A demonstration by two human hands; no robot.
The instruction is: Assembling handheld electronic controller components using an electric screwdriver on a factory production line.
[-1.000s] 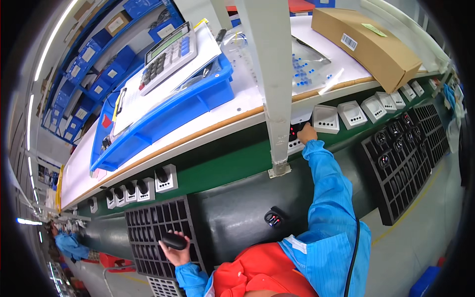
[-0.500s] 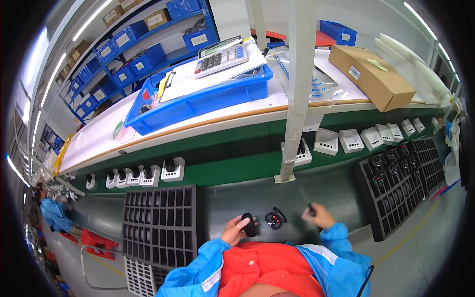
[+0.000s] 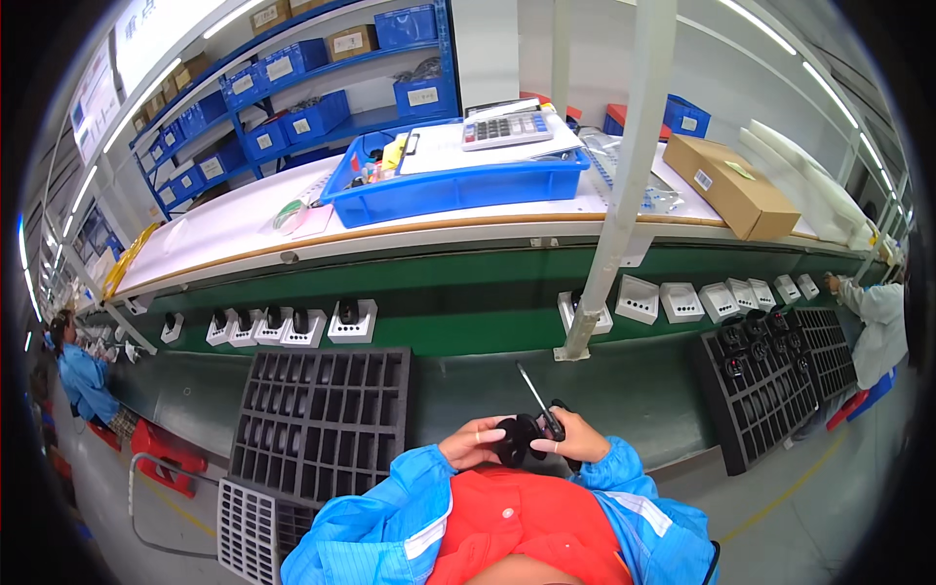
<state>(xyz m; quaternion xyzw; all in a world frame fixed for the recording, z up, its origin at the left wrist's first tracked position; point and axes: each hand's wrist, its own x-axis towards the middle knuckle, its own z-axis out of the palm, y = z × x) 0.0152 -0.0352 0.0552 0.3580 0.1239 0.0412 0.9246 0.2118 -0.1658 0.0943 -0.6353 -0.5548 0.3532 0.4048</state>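
Head: hands point(image 3: 474, 445) point(image 3: 582, 437) hold black case point(image 3: 511, 445); carton point(image 3: 733, 195) bears barcode point(image 3: 703, 179).

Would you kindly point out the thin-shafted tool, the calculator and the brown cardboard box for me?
Thin-shafted tool point(image 3: 538, 395): head view, on its shaft.
Calculator point(image 3: 505, 131): head view, on the middle of its keypad face.
Brown cardboard box point(image 3: 733, 191): head view, on the middle of the box.

Head cam (L of pair), wide fisheye: looks fwd & dn from above near edge of long, smooth, dark-green worktop point(image 3: 468, 375). Bare L hand point(image 3: 473, 446) & bare R hand point(image 3: 583, 440) close, btm ctr; blue metal shelving rack point(image 3: 370, 119) far off, past far edge, upper L.
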